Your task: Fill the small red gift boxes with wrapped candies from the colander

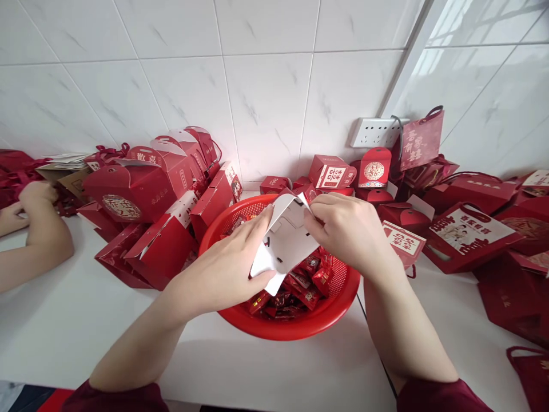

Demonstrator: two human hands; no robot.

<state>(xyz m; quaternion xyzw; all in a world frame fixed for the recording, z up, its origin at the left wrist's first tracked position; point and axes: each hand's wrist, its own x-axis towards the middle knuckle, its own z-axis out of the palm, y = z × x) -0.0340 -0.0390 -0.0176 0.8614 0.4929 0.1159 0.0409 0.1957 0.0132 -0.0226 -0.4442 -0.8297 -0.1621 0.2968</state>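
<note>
White-lined carton (289, 234): in the head view, held between both hands above the red basket (291, 331); mouth open, pale inner faces and dark slots exposed.
Left hand (223, 266): fingers laid along the carton's left wall, thumb at its lower edge; partly closed, gripping the card between them.
Right hand (347, 223): fingers closed in a pinch on the upper right edge.
Carton progress: opening appears done; closure is not yet done; no wrapped packet can be made out inside, though the far end is partly hidden.
Wrapped packets (309, 292): loose in the red basket, below the carton; distribution, if intended, seems incomplete.
Left-hand boxes (137, 191): erected, several with raised flaps; contents cannot be told.
Right-hand boxes (373, 171): some look shut; contents likewise cannot be told.
White table (206, 355): supports the basket and boxes; a dark seam (386, 372) runs at right.
Tiled wall (266, 86): pale, grey-veined; carries a socket strip (377, 133).
Other person's forearm (47, 240): at far left, beside more boxes.
</note>
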